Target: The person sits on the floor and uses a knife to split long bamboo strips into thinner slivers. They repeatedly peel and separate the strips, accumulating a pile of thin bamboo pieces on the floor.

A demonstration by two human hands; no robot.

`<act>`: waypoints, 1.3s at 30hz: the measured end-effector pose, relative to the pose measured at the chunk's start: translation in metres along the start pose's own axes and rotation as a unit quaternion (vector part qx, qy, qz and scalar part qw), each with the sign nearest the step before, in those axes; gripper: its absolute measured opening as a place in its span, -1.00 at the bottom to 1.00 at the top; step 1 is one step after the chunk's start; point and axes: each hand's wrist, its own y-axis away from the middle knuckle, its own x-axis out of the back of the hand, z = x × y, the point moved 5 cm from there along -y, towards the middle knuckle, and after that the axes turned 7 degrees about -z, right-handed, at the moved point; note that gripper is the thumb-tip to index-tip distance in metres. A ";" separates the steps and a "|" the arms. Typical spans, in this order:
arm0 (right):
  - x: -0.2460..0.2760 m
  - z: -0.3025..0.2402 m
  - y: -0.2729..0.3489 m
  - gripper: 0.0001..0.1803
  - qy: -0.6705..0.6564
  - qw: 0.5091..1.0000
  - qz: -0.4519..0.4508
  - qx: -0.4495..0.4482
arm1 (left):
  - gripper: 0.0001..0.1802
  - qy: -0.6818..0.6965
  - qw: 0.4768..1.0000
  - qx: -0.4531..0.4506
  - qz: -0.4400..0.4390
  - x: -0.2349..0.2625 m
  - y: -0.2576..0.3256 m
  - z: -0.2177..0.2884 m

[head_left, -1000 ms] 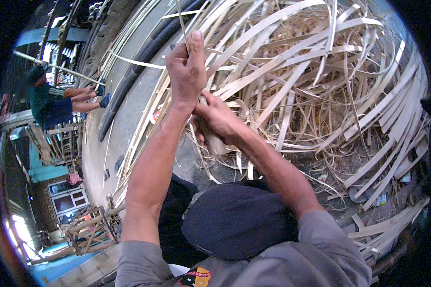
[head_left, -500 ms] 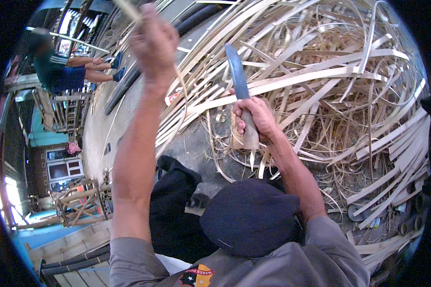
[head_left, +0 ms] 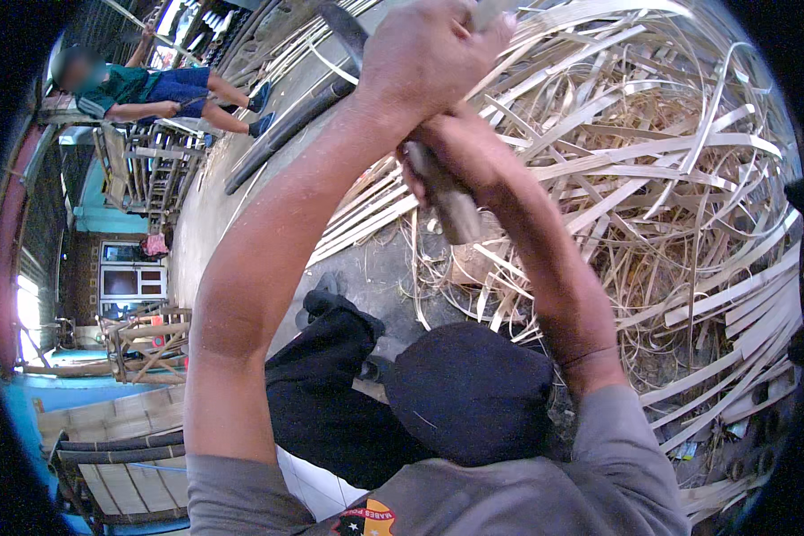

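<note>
My left hand [head_left: 433, 55] is raised at the top middle, closed around a pale bamboo strip [head_left: 491, 12]; most of the strip is out of view or hidden. Just below it, my right hand [head_left: 460, 147] grips the wooden handle [head_left: 456, 213] of a large knife. The knife's dark blade [head_left: 345, 30] slants up and left, its middle covered by my left hand and wrist. My forearms cross near the wrists, the left one in front.
A tangled heap of bamboo strips and shavings [head_left: 634, 170] covers the right side. A dark pole [head_left: 286, 138] lies on the grey floor [head_left: 210, 205]. At the far left, a person [head_left: 143, 94] sits near bamboo racks [head_left: 138, 174]. Slatted bamboo furniture [head_left: 121, 478] stands at lower left.
My left hand has swung right, across in front of my right hand. The knife has moved up and left and tilted further left. The seated person has raised an arm.
</note>
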 end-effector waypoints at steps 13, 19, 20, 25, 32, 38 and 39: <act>0.095 -0.014 0.108 -0.77 0.025 0.975 0.221 -0.018 | -0.32 0.464 0.864 -0.041 0.193 -0.087 -0.021 0.013; 0.141 0.012 0.115 -0.62 -0.042 0.976 0.214 0.013 | -0.35 0.502 0.829 0.023 0.244 -0.049 -0.040 -0.039; 0.152 0.021 0.118 -0.62 -0.063 0.971 0.230 0.000 | -0.35 0.476 0.846 0.028 0.239 -0.038 -0.043 -0.046; 0.195 0.075 0.133 -0.54 -0.175 0.942 0.288 -0.015 | -0.32 0.404 0.881 0.033 0.245 0.050 -0.042 -0.084; 0.121 0.053 0.102 -0.64 -0.077 0.952 0.289 0.056 | -0.42 0.426 0.868 -0.061 0.247 0.023 -0.053 -0.049; 0.017 0.152 0.060 -0.62 0.006 0.984 0.110 -0.139 | -0.53 0.394 0.903 -0.102 0.140 -0.039 -0.042 -0.011; 0.019 0.156 0.062 -0.58 0.047 0.983 0.138 -0.112 | -0.57 0.377 0.913 -0.119 0.103 -0.050 -0.040 -0.008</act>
